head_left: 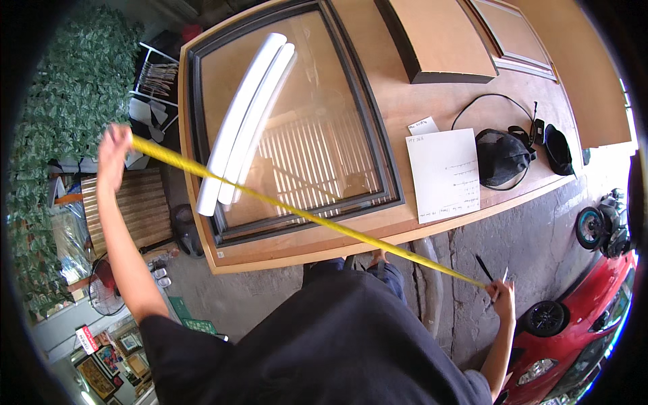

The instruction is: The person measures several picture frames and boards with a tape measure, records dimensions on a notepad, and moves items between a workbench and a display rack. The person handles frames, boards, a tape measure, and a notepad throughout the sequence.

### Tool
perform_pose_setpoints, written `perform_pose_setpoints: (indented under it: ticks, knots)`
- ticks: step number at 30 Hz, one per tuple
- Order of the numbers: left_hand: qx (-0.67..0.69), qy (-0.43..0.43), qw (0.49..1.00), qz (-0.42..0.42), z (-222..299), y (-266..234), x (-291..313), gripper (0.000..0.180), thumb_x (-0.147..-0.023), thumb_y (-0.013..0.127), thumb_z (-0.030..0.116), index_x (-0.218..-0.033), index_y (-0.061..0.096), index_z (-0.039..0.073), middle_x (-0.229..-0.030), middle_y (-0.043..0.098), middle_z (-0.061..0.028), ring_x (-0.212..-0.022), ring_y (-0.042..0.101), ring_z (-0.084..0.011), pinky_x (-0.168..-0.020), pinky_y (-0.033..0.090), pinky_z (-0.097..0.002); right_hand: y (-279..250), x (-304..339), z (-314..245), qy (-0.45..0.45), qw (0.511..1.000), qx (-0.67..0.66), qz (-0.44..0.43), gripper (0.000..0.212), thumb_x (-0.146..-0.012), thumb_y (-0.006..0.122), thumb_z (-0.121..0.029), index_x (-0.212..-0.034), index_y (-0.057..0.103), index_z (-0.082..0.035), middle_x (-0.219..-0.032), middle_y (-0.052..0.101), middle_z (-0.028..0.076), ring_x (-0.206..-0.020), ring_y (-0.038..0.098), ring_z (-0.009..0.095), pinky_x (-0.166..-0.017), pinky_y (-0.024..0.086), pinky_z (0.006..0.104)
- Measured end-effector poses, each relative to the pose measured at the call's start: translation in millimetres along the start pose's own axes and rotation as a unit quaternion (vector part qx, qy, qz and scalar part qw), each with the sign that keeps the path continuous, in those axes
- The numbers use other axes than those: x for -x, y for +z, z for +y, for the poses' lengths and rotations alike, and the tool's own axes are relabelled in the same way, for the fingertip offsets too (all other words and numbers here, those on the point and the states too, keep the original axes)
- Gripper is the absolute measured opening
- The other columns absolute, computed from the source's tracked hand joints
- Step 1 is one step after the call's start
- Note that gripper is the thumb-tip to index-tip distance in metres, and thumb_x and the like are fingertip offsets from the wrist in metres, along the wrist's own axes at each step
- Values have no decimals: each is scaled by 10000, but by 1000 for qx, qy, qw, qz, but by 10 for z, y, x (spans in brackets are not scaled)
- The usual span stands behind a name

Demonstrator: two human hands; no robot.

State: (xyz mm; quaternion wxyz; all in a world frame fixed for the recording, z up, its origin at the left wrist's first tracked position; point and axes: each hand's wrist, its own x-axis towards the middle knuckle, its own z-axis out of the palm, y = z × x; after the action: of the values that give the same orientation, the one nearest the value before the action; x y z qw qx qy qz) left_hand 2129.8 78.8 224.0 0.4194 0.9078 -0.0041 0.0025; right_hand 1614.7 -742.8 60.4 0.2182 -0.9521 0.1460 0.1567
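Observation:
A yellow measuring tape stretches taut and slanting in front of me, above the table's near left part. Raised at the far left, my left hand is closed on its upper end. My right hand, low on the right, grips the other end. A thin black stick-like thing and a small pale tip stick out of that hand; I cannot tell exactly what they are. Behind the tape, a dark-framed glass panel lies on the table, with white rolls on top of the glass.
On the wooden table are a written paper sheet, a black cap, a cable, and a large box. A fan and leafy greenery stand left. A red car and a motorbike are at right.

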Motion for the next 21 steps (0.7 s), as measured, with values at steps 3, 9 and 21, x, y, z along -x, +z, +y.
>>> perform_pose_setpoints:
  ticks: [3, 9, 21]
  knots:
    - [261, 89, 961, 34, 457, 397, -987, 217, -889, 656, 40, -891, 447, 98, -1196, 599, -151, -1067, 623, -222, -948, 487, -315, 339, 687, 282, 64, 973, -221, 22, 34, -699, 653, -33, -692, 623, -46, -520, 514, 26, -488, 524, 142, -480, 376, 307]
    - [448, 59, 892, -9, 792, 2528, -1626, 337, -801, 751, 4, -822, 429, 101, -986, 674, -177, -887, 690, -248, -862, 582, -402, 1097, 857, -659, 148, 948, -280, 25, 186, -869, 635, -53, -686, 628, -22, -537, 505, -36, -504, 435, 41, -478, 321, 232]
    - [454, -150, 878, -16, 932, 5238, 94, 413, -817, 718, -26, -775, 344, 145, -802, 628, -97, -714, 717, -251, -555, 615, -320, 1614, 199, -1963, 228, 934, -242, 135, 204, -846, 693, -152, -737, 628, 7, -540, 525, 165, -442, 503, 222, -476, 399, 357]
